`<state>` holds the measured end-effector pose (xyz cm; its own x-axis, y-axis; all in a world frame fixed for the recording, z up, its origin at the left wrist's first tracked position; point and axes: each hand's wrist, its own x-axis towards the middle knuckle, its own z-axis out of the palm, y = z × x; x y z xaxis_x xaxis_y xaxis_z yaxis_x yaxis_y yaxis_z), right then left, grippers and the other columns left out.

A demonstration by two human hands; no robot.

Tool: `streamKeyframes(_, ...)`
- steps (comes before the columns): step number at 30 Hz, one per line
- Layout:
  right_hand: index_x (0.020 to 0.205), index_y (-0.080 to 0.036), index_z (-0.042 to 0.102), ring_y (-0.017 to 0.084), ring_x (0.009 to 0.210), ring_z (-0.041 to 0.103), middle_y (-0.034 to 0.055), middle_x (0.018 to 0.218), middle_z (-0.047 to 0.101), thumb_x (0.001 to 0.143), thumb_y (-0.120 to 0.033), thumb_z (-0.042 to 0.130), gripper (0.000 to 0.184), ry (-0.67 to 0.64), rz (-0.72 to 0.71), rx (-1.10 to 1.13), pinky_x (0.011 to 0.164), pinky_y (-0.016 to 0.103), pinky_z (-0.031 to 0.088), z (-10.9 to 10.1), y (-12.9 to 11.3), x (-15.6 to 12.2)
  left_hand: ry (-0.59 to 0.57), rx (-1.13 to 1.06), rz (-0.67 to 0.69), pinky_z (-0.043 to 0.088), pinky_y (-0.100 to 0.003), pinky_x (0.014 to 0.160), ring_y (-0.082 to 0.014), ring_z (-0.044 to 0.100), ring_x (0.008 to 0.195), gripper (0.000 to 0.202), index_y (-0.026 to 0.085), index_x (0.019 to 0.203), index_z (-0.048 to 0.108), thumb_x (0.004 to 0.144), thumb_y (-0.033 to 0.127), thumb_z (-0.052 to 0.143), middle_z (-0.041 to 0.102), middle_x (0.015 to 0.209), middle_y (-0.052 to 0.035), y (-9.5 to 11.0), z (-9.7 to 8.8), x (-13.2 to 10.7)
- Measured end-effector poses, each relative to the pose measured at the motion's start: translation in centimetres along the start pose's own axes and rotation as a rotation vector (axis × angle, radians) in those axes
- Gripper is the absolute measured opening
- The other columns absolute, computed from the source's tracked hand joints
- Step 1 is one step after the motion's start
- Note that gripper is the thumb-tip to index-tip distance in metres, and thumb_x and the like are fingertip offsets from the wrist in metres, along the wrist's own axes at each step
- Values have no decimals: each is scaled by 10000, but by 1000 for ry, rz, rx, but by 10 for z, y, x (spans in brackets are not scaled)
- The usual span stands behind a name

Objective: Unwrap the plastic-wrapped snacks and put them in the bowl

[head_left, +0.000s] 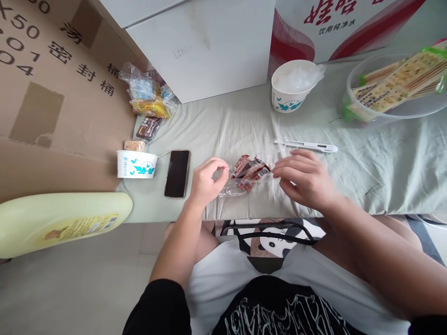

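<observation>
Between my hands several crumpled red-brown snack packets (252,168) lie on the cloth with a clear plastic bag (232,188) around or under them. The thumb and forefinger of my left hand (209,180) are pinched together at the bag's left edge. On the other side, my right hand (305,180) has its fingertips closed at the thin plastic by the packets' right end; its exact hold is hard to see. A white utility knife (310,146) rests just beyond my right hand. Left of my left hand lies a black phone (177,173).
A paper cup (137,164) and wrapped snacks (150,107) stand by a cardboard box (70,139) at left, near a yellow-green bottle (66,221). Toward the back are a paper bowl (288,102) with clear plastic inside and a clear tub (401,114) of biscuit packs.
</observation>
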<state>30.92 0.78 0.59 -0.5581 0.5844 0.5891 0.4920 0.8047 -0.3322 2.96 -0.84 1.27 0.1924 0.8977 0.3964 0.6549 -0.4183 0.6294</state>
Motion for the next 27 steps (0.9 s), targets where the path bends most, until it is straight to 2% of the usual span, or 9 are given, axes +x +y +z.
streamKeyframes(3, 980, -219, 709, 162, 593, 601, 9, 710, 715, 885, -162, 450, 282, -361, 20, 76, 768, 371, 465, -3, -3, -6, -193, -61, -267, 427, -244, 525, -97, 513, 481, 217, 202, 755, 621, 935, 317, 579, 591, 575, 41, 4, 0, -5)
streamKeyframes(6, 877, -216, 701, 167, 527, 522, 30, 647, 675, 978, -361, 375, 370, -579, 313, -43, 591, 335, 330, -1, -12, -4, -199, 64, -383, 486, -271, 636, -138, 595, 616, 211, 215, 855, 666, 866, 424, 698, 610, 645, 31, 7, 4, -3)
streamKeyframes(9, 950, -204, 694, 187, 608, 579, 81, 843, 737, 1000, -482, 376, 425, -471, 660, -215, 534, 314, 219, 6, -24, 5, -171, 169, -325, 517, -388, 972, -279, 625, 1187, 419, 232, 1081, 700, 722, 392, 848, 677, 1209, -89, 7, 10, 3)
streamKeyframes(11, 1112, -204, 668, 225, 739, 650, 112, 1042, 750, 975, -525, 446, 414, -408, 734, -226, 540, 308, 235, 12, -29, 14, -227, 148, -345, 485, -426, 1048, -307, 565, 1302, 402, 227, 1102, 693, 746, 349, 833, 625, 1349, -111, 6, 15, 7)
streamKeyframes(14, 1143, -203, 638, 294, 851, 695, 128, 1031, 751, 923, -635, 516, 500, -505, 796, -169, 579, 319, 321, 19, -34, 27, -307, 48, -468, 521, -398, 914, -251, 678, 1000, 226, 217, 1020, 679, 855, 363, 729, 725, 1043, -63, 6, 21, 8)
streamKeyframes(17, 1154, -207, 622, 338, 932, 712, 138, 1088, 750, 880, -712, 535, 581, -548, 863, -71, 629, 351, 408, 24, -39, 35, -290, -181, -528, 518, -349, 819, -209, 681, 855, 263, 211, 971, 669, 871, 452, 704, 728, 919, -31, 6, 29, 5)
streamKeyframes(21, 1186, -229, 601, 334, 1020, 707, 119, 1196, 737, 874, -676, 554, 547, -454, 924, 164, 702, 375, 468, 25, -39, 35, -176, -484, -559, 513, -299, 795, -196, 684, 879, 423, 197, 892, 643, 755, 561, 807, 716, 900, -35, 7, 38, 3)
streamKeyframes(24, 1104, -224, 595, 302, 978, 706, 102, 1089, 754, 848, -630, 606, 481, -391, 957, 352, 744, 382, 494, 25, -33, 31, -79, -584, -596, 495, -270, 724, -162, 646, 776, 537, 191, 809, 610, 641, 628, 874, 677, 808, -15, 10, 40, 6)
streamKeyframes(27, 1051, -210, 577, 248, 844, 703, 73, 926, 749, 815, -543, 660, 416, -281, 932, 518, 720, 370, 526, 25, -20, 25, -78, -625, -630, 459, -248, 618, -123, 574, 643, 547, 188, 738, 590, 645, 655, 858, 618, 690, 11, 14, 39, 12)
